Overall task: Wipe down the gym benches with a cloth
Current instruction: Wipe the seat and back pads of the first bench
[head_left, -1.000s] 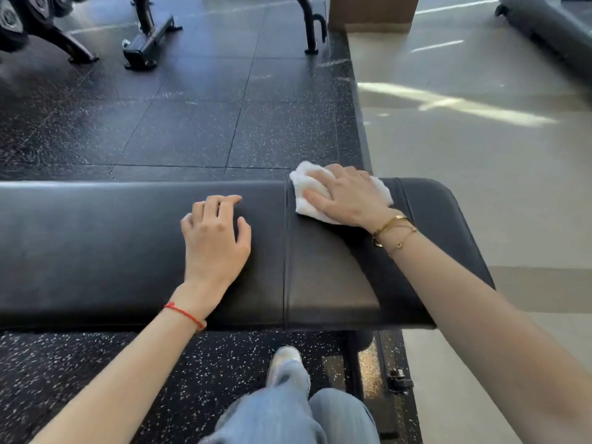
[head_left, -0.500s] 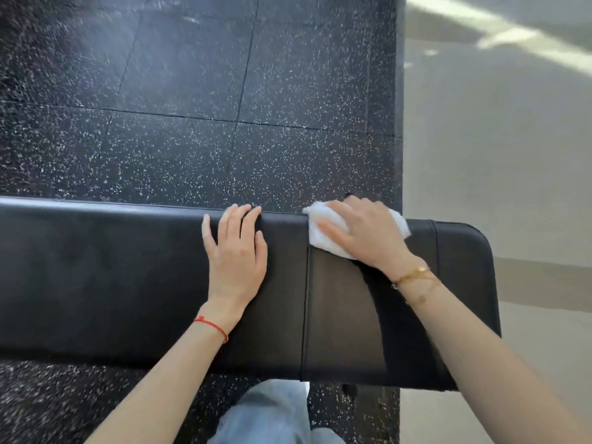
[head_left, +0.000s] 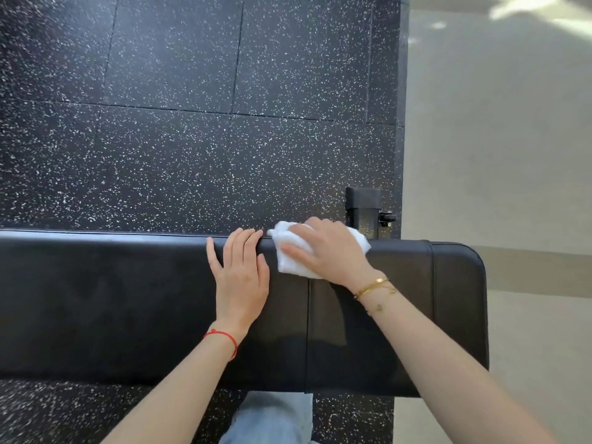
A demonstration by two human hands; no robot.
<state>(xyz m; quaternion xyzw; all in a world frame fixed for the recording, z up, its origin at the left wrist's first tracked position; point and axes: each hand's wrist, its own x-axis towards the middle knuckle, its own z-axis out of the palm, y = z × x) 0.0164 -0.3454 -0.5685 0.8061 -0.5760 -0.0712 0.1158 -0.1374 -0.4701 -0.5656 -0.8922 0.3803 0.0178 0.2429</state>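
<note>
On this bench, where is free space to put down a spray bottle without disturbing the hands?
The long stretch of the bench left of the left hand is bare, as is the end panel right of the right hand. It is crowded near the seam, where both hands and the white cloth meet at the far edge.

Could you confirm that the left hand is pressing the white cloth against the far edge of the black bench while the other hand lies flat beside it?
Not quite: the head view shows the right hand pressing the white cloth at the far edge of the black bench; the left hand lies flat beside it.
</note>
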